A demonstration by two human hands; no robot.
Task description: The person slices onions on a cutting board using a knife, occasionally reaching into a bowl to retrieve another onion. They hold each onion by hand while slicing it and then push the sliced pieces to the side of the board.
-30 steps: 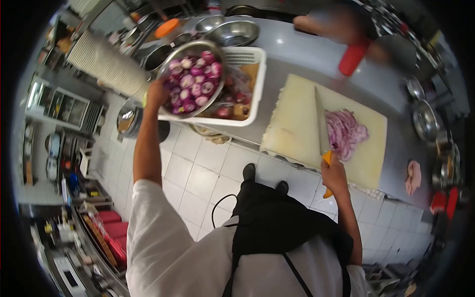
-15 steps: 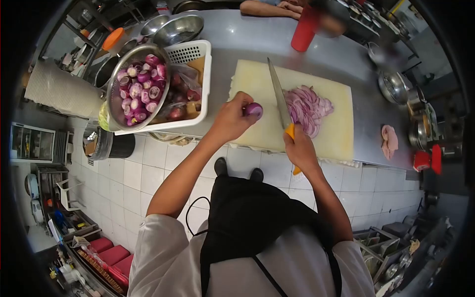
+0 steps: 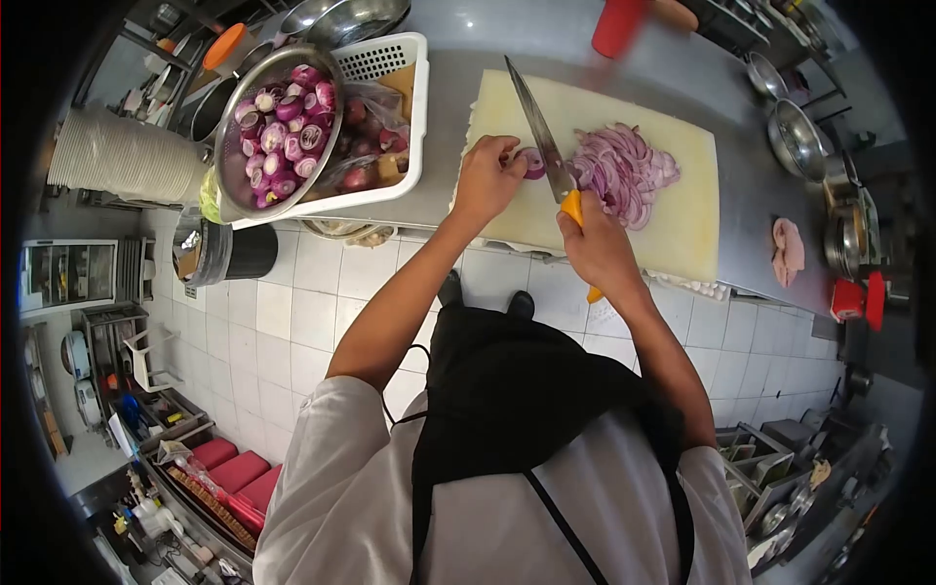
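Observation:
My left hand point(image 3: 491, 181) is closed on a peeled red onion point(image 3: 532, 163) over the left part of the pale cutting board point(image 3: 673, 249). In my right hand point(image 3: 597, 242) is a kitchen knife point(image 3: 538, 119) with a yellow handle, its blade slanting away and to the left, close beside the onion. A heap of sliced red onion point(image 3: 624, 174) lies on the board just right of the blade. The knife's handle end sticks out below my right fist.
A steel colander point(image 3: 226, 166) of peeled red onions rests on a white plastic basket point(image 3: 421, 117) holding bagged onions. A red container point(image 3: 616, 27) stands at the counter's back. A pink cloth point(image 3: 788, 252) and steel bowls point(image 3: 795, 136) are to the right.
The onion in my left hand has come onto the board, near the knife blade. The whole view has shifted, and the person's arms across the counter are out of sight.

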